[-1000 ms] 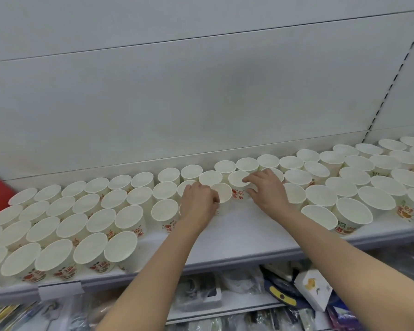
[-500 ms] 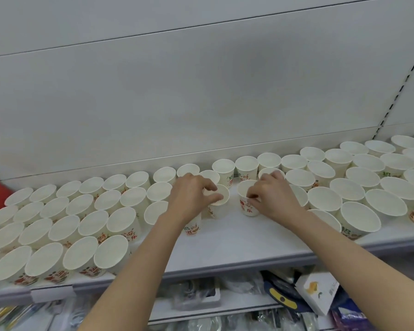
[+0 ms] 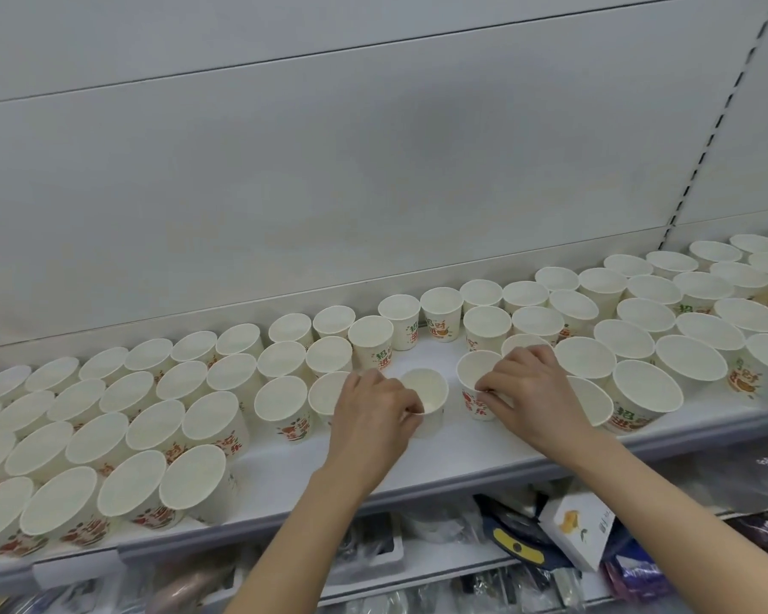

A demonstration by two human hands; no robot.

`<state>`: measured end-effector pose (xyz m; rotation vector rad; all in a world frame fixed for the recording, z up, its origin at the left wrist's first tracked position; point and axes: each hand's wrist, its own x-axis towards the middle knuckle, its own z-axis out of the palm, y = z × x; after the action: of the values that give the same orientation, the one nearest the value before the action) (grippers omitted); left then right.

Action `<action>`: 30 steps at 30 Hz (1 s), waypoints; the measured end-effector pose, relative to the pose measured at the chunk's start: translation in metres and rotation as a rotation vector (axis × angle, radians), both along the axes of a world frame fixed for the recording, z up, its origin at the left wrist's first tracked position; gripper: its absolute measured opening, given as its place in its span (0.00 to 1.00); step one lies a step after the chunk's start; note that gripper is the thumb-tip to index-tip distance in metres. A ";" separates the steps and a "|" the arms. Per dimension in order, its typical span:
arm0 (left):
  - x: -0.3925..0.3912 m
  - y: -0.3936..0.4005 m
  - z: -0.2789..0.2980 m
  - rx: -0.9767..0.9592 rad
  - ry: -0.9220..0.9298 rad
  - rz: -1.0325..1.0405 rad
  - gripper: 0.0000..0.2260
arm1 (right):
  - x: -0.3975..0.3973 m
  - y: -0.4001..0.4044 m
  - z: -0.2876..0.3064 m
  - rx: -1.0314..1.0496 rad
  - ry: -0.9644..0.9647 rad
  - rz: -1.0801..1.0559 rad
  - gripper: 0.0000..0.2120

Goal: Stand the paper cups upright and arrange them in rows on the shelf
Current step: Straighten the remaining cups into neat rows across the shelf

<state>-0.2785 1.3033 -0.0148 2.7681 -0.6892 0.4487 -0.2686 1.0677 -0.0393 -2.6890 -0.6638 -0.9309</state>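
Quickly noted: we saw 2 bare hands working over a white shelf (image 3: 440, 463) packed with upright paper cups, and we took the bare patch in the shelf's middle as our landmark. The left hand (image 3: 371, 418) sat at the left edge of that patch, fingers curled, thumb and fingertips pinching the near rim of a small white cup (image 3: 426, 398) that stood upright on the patch. The right hand (image 3: 528, 392) sat at the right edge of the patch, fingers curled onto the rim of a printed cup (image 3: 477, 383), also upright, red print facing us. These 2 cups stood near each other but apart, with bare shelf between them.

Left of the patch we saw the left block of cups (image 3: 107, 436) in tight rows, touching, reaching the shelf's front lip. Right of the patch stood the right block of cups (image 3: 683, 330), likewise in rows. Behind the patch a back row of cups (image 3: 440, 312) lined the grey back panel (image 3: 373, 170). Below the patch, under the shelf lip, we saw a white carton with an orange picture (image 3: 577, 529) among bagged goods we could not identify.
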 end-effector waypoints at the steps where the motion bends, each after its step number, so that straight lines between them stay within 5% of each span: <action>1: 0.000 0.002 0.001 -0.016 0.014 -0.015 0.10 | -0.001 0.000 0.000 0.027 -0.012 0.008 0.08; 5: 0.033 0.020 0.019 -0.208 -0.049 0.073 0.08 | 0.019 0.007 0.024 0.159 -0.074 0.015 0.12; 7: 0.062 0.028 0.033 -0.125 -0.074 0.189 0.06 | 0.047 0.017 0.044 0.178 -0.055 0.001 0.09; 10: 0.094 0.023 0.040 0.033 0.059 0.222 0.10 | 0.096 0.038 0.059 0.065 0.139 0.007 0.03; 15: 0.107 0.012 0.020 0.106 0.084 0.235 0.05 | 0.147 0.062 0.043 -0.085 0.449 0.006 0.12; 30: 0.138 0.011 0.011 0.222 -0.026 0.174 0.05 | 0.158 0.053 0.032 -0.220 0.345 -0.026 0.07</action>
<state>-0.1402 1.3140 -0.0037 3.0524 -0.5346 0.4694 -0.1105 1.1203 -0.0077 -2.9523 -0.6882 -0.3991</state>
